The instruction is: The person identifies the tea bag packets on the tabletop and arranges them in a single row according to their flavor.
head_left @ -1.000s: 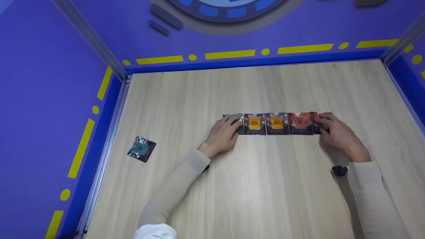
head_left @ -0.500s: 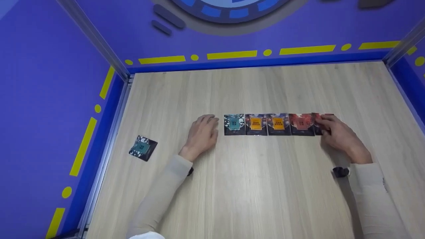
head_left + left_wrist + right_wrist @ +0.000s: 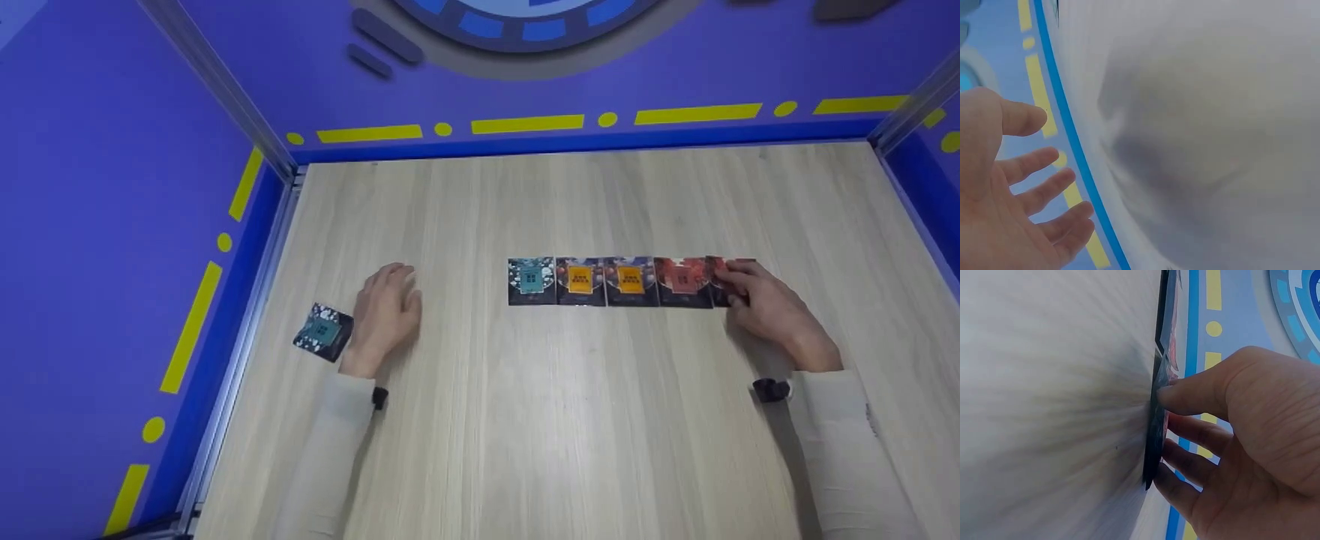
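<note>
My left hand (image 3: 384, 315) is over the left part of the table, just right of a loose teal-and-black square sachet (image 3: 322, 331). Its fingers are loosely bent and hold nothing. Fingertips of my right hand (image 3: 776, 307) rest on the rightmost red sachet (image 3: 718, 294), partly covering it; in the right wrist view, thumb and fingers touch the face of that sachet (image 3: 1157, 430). Leftward from it runs a straight row: another red sachet (image 3: 683, 282), two orange-labelled sachets (image 3: 631, 281) and a teal sachet (image 3: 532, 281), edges close together.
All the sachets lie on a pale wood table (image 3: 570, 420). Blue-purple panels with yellow marks (image 3: 527, 124) wall in the back and sides. A metal rail (image 3: 240, 360) follows the left table edge.
My left hand has lifted off the teal sachet at the row's left end and moved left to beside the loose teal one. The right hand stays on the rightmost red sachet.
</note>
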`<state>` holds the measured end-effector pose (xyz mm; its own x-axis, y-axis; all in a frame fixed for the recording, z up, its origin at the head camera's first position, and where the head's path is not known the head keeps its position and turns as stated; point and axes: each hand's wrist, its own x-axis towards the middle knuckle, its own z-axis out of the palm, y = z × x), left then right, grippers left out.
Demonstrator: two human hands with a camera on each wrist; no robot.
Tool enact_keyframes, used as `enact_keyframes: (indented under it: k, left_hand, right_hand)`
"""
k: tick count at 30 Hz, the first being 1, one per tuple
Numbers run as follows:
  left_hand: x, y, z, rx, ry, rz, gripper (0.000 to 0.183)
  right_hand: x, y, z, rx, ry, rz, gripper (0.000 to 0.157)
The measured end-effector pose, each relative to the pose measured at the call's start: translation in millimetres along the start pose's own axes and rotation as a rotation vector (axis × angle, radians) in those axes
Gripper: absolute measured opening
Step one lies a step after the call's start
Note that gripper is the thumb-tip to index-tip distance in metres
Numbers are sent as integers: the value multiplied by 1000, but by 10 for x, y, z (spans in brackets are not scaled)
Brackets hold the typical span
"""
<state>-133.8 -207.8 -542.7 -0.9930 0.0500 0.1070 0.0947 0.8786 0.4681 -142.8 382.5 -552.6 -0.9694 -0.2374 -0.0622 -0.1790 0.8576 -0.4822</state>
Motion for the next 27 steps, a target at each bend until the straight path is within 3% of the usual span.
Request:
enact_keyframes:
  k: [8,15,27]
  left_hand:
    - [-163,-342,-158,31,64,-88,47]
    - [-364,-546,-209,40,63,-147,51]
    - [-560,-680,-297,103,38,-255,52]
  right_hand:
    - [9,7,-4,-5,-5,10,52]
    - [8,13,-13,-8,-15,7,53]
    - [17,19,-17,-17,-29,12,54]
